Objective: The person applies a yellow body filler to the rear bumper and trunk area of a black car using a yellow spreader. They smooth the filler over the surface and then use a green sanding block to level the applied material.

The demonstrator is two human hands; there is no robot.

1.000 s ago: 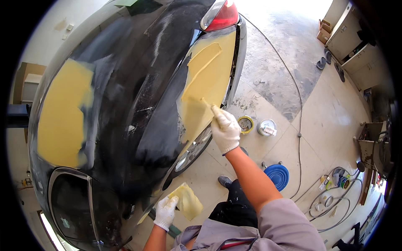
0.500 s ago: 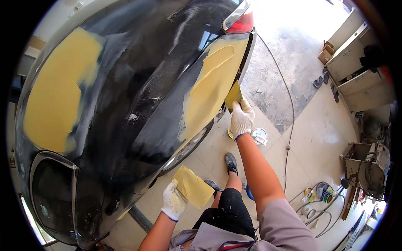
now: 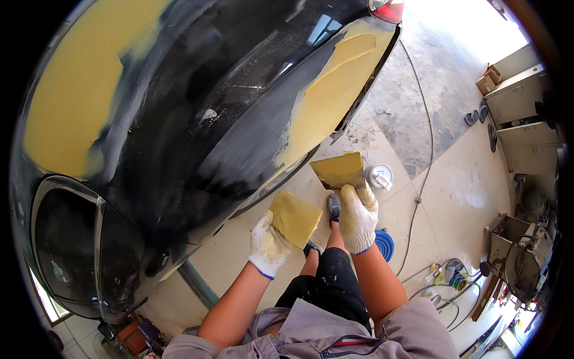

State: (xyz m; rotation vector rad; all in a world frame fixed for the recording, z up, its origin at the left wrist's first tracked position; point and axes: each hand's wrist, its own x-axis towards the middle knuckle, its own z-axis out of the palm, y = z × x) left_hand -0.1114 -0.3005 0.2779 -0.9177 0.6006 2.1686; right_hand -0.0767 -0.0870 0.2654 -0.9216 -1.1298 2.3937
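My left hand (image 3: 268, 246), in a white knit glove with a blue hem, grips a flat board (image 3: 295, 219) smeared with yellow body filler. In my gloved right hand (image 3: 360, 218) is a filler spreader (image 3: 338, 170), its wide blade coated yellow. Blade and board are apart, both in front of my body and clear of the car. Beyond them the black car's rear side panel carries a broad layer of yellow filler (image 3: 323, 93) with a raised ridge near the tail light (image 3: 388, 9). Grey sanded paint borders that layer.
A second yellow filler patch (image 3: 72, 90) covers the car's far side. On the floor stand an open can (image 3: 381, 176) and a coiled blue hose (image 3: 384, 245). A cable (image 3: 427, 134) crosses the floor at right, near cabinets (image 3: 520, 96) and slippers (image 3: 492, 137).
My right hand has drawn the spreader back from the panel's edge toward me. My left hand has raised the board closer to it. The view has shifted, so the car sits higher.
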